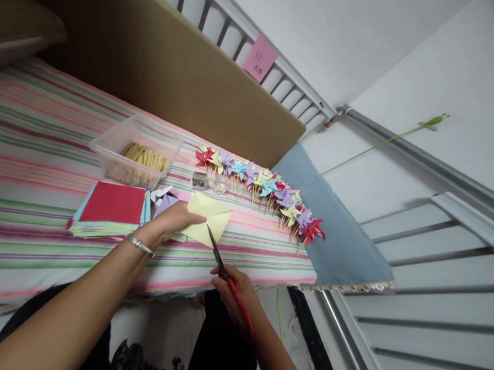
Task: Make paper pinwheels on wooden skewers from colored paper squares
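My left hand point(177, 217) pinches a pale yellow square of paper point(215, 228) by its left side, above the striped cloth. A cut or crease runs in from the paper's right side. My right hand point(239, 293) is wrapped round a pair of scissors point(239, 302) with red handles. Their dark blades point up and to the left, and the tip meets the paper's lower middle; whether the blades are parted I cannot tell. Beneath my left hand lies a lilac paper piece point(165, 203), partly hidden by that hand.
A stack of coloured paper squares point(111, 206) lies left, red on top. Behind it stands a clear plastic box point(104, 151) of short wooden sticks point(146, 158). Small containers point(199, 180) stand near a curved row of paper pinwheels point(267, 186). Cardboard point(208, 71) walls the back.
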Tool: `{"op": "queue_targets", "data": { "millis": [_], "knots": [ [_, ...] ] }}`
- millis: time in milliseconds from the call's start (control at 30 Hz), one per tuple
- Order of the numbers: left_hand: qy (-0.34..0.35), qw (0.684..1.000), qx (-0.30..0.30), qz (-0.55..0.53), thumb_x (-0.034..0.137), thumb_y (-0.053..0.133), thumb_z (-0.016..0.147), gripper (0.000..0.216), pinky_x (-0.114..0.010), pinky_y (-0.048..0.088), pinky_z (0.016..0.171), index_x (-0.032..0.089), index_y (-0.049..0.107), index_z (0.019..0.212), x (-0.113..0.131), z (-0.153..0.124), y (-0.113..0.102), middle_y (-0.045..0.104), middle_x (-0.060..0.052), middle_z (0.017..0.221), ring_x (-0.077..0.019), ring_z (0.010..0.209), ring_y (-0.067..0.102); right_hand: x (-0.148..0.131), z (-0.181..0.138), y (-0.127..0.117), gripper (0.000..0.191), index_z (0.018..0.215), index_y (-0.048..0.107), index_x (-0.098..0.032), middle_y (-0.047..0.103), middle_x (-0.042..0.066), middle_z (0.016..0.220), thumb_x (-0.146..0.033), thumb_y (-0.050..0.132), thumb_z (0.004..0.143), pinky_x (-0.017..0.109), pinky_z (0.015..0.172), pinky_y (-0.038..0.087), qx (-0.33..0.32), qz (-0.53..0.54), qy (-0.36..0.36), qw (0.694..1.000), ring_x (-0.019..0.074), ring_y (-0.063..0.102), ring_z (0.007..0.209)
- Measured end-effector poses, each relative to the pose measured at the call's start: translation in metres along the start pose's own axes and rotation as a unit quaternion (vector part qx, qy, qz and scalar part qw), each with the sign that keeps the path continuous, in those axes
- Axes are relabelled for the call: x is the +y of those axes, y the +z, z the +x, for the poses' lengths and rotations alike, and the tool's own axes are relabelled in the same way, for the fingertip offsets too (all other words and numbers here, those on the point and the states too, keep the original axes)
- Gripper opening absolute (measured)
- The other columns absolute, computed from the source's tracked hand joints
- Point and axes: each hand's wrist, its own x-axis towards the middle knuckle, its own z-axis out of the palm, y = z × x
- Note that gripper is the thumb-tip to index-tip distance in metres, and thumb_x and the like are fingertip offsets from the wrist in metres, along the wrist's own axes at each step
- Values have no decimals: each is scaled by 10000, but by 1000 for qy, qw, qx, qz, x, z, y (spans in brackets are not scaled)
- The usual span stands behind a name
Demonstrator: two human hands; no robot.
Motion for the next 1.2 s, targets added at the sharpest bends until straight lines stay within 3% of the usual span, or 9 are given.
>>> {"op": "queue_targets", "data": {
  "millis": [500,767,900,1000,1067,1200],
  "knots": [
    [-13,1000,-2,-24,238,804,483,440,-309,488,732,129,720,900,3,-1,1,745,-78,887,-248,814,670,-1,-1,-2,290,897,633,-163,403,-51,557,-430,583,794,231,488,280,-4,-39,-14,999,96,349,494],
    [-7,1000,12,-5,250,790,486,424,-322,498,688,135,715,887,0,1,0,743,-82,878,-254,770,668,6,2,-1,224,956,632,-183,456,-45,558,-331,564,801,232,503,321,9,-113,-40,993,111,405,501],
    [11,1000,25,12,240,771,508,416,-321,497,671,154,714,911,-5,9,-8,742,-80,907,-252,756,668,18,-7,-9,346,1139,558,-218,570,-33,604,-177,476,805,241,563,405,-45,-148,-63,986,136,530,545],
    [20,999,19,18,229,759,517,414,-312,490,664,161,714,923,-7,13,-15,741,-77,919,-244,744,668,22,-18,-20,428,1168,536,-222,663,4,750,-108,472,760,264,660,462,-84,-148,-85,982,158,609,674],
    [14,999,13,29,223,755,512,404,-305,481,635,159,716,909,-5,13,-17,742,-73,871,-238,704,662,21,-23,-29,426,1146,544,-224,674,17,826,-106,496,740,277,698,472,-56,-155,-93,982,165,617,731],
    [-31,997,-6,66,218,745,503,324,-296,455,563,156,724,820,-3,5,-10,733,-66,742,-243,637,650,5,-18,-43,351,1136,531,-205,638,24,813,-219,542,785,289,676,476,94,-139,-74,983,163,595,692]
  ]
}}
